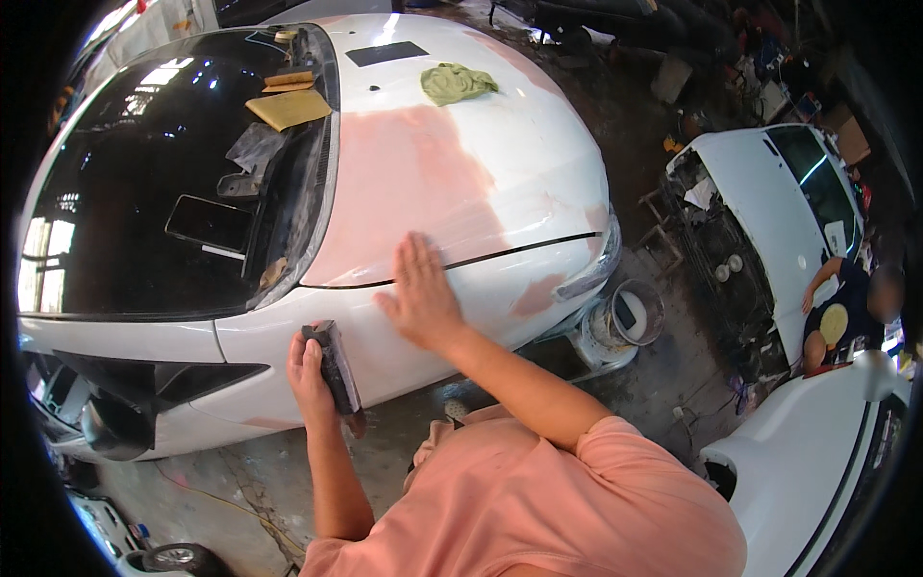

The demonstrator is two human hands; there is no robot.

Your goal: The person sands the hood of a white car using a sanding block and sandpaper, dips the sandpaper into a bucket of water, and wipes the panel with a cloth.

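My left grip point(310, 380) is clamped on a dark sanding block point(336, 370), fingers along its back and top end. The block is slim and long, near black, with a greyish-purple layer along its right side; I hold it nearly upright beside the white car point(385, 337). My right grip point(423, 298) is clamped on nothing: it lies flat across the dark seam point(524, 250) between hood and fender, 4 fingers nearly together, thumb apart. Whether every fingertip touches, I cannot tell.

The car is in front of me, its nose to my right. Its hood carries a broad, dull pink patch point(413, 183) with soft, blurry edges, fading into glossy white that catches the light. A smaller pink patch point(538, 295) sits on the fender near the headlight. Further up the hood lie a crumpled green cloth point(457, 84) and a flat dark sheet point(386, 54). On the windshield rests 1 phone point(210, 223).
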